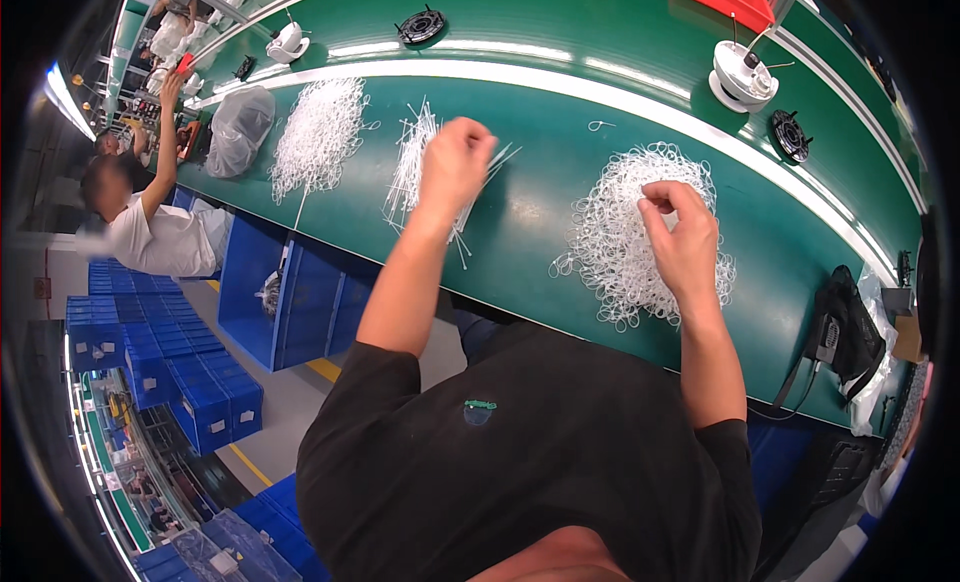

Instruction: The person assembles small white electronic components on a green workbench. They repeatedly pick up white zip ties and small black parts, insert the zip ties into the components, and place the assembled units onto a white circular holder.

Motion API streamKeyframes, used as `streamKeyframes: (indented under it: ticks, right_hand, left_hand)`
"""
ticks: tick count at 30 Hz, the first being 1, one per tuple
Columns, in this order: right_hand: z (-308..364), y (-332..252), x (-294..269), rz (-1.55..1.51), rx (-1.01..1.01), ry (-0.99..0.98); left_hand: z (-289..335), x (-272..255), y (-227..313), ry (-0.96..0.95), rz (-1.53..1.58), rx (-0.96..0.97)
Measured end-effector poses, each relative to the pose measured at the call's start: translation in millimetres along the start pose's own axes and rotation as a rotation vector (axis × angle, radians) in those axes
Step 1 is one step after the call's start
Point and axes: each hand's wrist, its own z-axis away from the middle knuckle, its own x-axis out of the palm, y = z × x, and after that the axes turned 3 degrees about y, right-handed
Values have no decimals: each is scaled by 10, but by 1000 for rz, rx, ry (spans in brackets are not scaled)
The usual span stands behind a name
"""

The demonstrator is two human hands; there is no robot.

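Observation:
My left hand (457, 167) is over a loose bundle of straight white cable ties (404, 177), its fingers curled in and slightly blurred. Whether a tie is between those fingers I cannot make out. To the right, my right hand (685, 240) hovers at a large heap of looped white cable ties (610, 237). Its thumb and forefinger are bent together in a pinch, and anything between them is too small to tell from the white loops behind. One single looped tie (600, 125) lies apart on the green table (540, 232), beyond the heap.
Another heap of looped ties (320, 132) and a clear plastic bag (240, 132) lie leftward. Behind runs a green conveyor (580, 32) carrying white round housings (741, 77) and black round parts (790, 137). A black bag (838, 332) sits at right. Blue crates (215, 392) and a co-worker (160, 232) are left.

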Motion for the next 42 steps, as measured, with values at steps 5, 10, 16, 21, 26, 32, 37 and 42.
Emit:
streamKeyframes:
  ticks: [5,10,16,21,26,32,37,42]
  right_hand:
    - [25,54,-46,-1,38,16]
    - [46,81,5,-14,11,-13]
    - [48,69,1,-9,7,-17]
    - [5,0,22,-44,-65,-33]
    - [-66,-220,147,-171,-117,14]
    - [-162,-406,334,-327,-202,-19]
    - [-83,-350,388,-431,-57,-93]
    - [-37,-358,316,-361,-87,66]
  left_hand:
    - [-244,-150,-446,-86,-324,-104]
    - [-266,-48,-455,-179,-440,-153]
    - [-261,43,-471,-215,-457,-88]
    - [-307,-119,-146,-13,-76,55]
    - [-268,-208,368,1,679,-8]
    - [129,-22,724,-297,1343,-151]
    - [332,148,853,-314,1350,-192]
    - [425,272,924,-146,977,-71]
